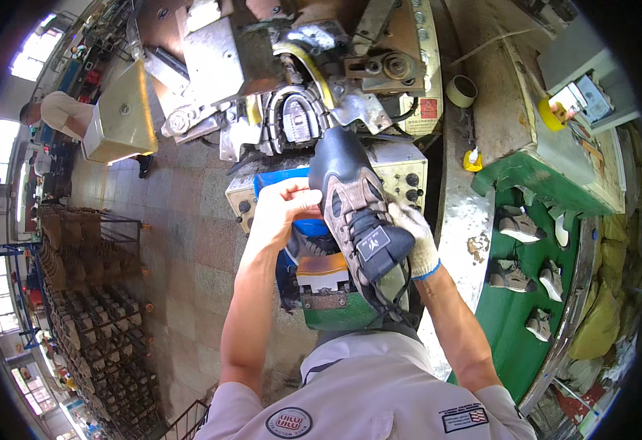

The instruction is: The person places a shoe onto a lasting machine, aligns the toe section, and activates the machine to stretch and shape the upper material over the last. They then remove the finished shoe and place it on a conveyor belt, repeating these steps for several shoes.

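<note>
I hold a brown and dark grey shoe upper on a last, toe pointing away toward the metal jaws of a lasting machine. My bare left hand grips its left side. On the shoe's right side sits my right hand, in a white work glove with a blue cuff. The toe cap is black and sits just in front of the machine's curved clamp. Laces hang from the shoe's near end.
A green conveyor rack at the right carries several shoes. A roll of tape and a yellow roll lie on the bench. Racks of lasts fill the left floor. Another person stands far left.
</note>
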